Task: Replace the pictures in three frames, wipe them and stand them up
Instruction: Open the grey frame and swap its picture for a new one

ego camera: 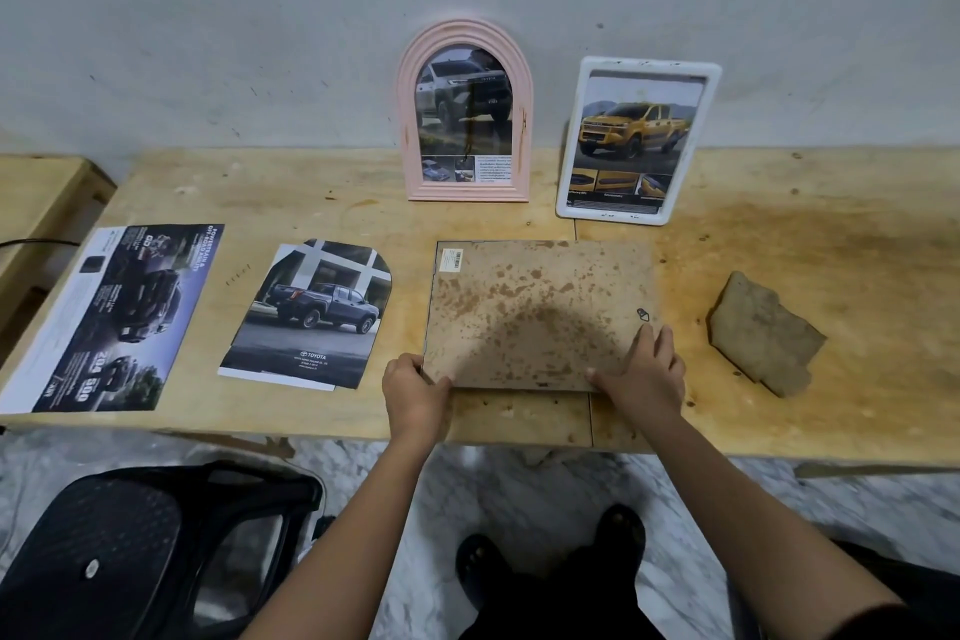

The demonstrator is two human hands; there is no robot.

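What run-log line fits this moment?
step: third frame face down on table | left hand: grips its near-left corner | right hand: rests flat on its back | standing: pink frame, white frame

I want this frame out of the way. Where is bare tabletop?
The table is bare left of the pink frame, behind the arched picture, and right of the white frame, behind the cloth. Front left is crowded.

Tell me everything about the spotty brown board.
The brown board is a flat rectangle, seemingly a frame's fibreboard back, speckled with dark stains. It lies on the table. A barcode sticker marks its far left corner, a small hanger its right side. The left hand grips the near left corner; the right hand presses the near right.
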